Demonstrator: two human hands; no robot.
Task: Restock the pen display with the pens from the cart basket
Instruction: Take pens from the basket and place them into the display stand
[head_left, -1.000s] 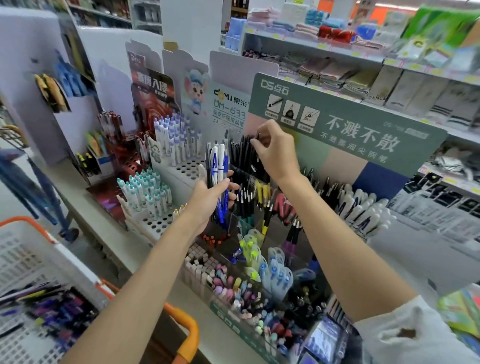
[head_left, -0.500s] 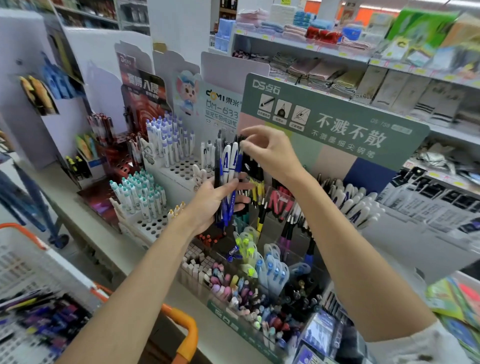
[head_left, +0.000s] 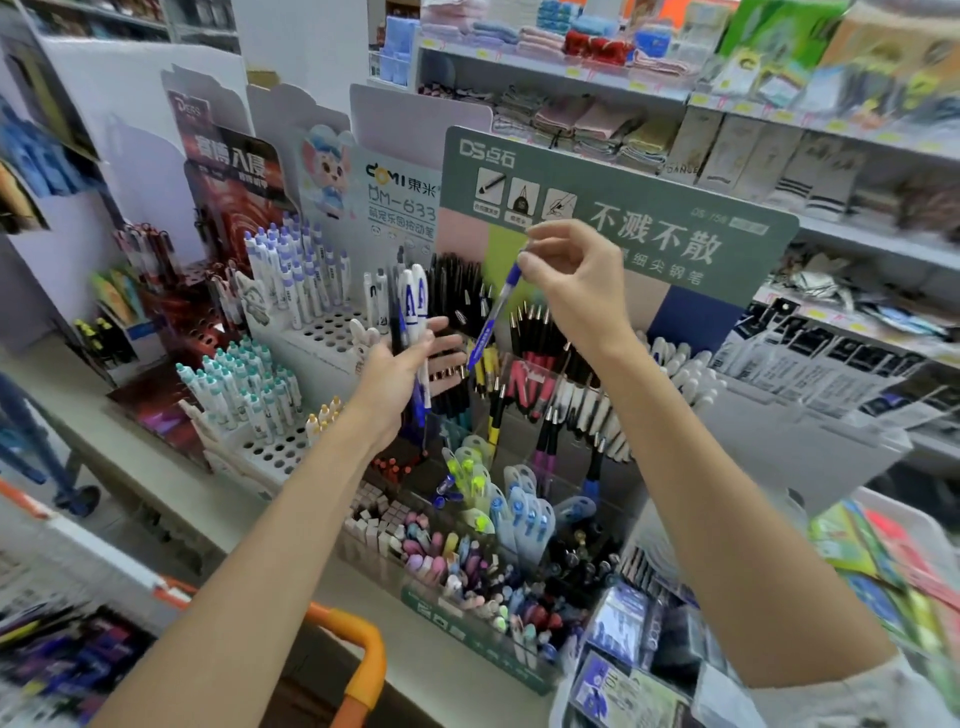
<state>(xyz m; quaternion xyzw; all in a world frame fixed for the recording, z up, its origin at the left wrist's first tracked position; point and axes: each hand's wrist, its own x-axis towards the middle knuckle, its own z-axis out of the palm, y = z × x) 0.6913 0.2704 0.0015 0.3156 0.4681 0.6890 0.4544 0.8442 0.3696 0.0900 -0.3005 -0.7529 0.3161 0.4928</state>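
Observation:
My left hand (head_left: 402, 371) holds a small bunch of white-and-blue pens (head_left: 413, 312) upright in front of the pen display (head_left: 613, 208), fingers spread past them. My right hand (head_left: 569, 283) pinches the top of a single blue pen (head_left: 493, 317), which hangs slanted down toward the left above the rows of black pens (head_left: 460, 291). The cart basket (head_left: 62, 654) sits at the lower left with several dark and blue pens lying in it.
White peg trays of blue-capped pens (head_left: 298, 275) and teal-capped pens (head_left: 244, 384) stand left of the display. A clear bin of erasers and pastel pens (head_left: 457, 561) sits in front. The orange cart handle (head_left: 363, 660) is below. Shelves of folded cloth lie behind.
My right hand left the black pen rows, came to the bunch in my left hand and now lifts one blue pen clear of it. The camera view shifted slightly.

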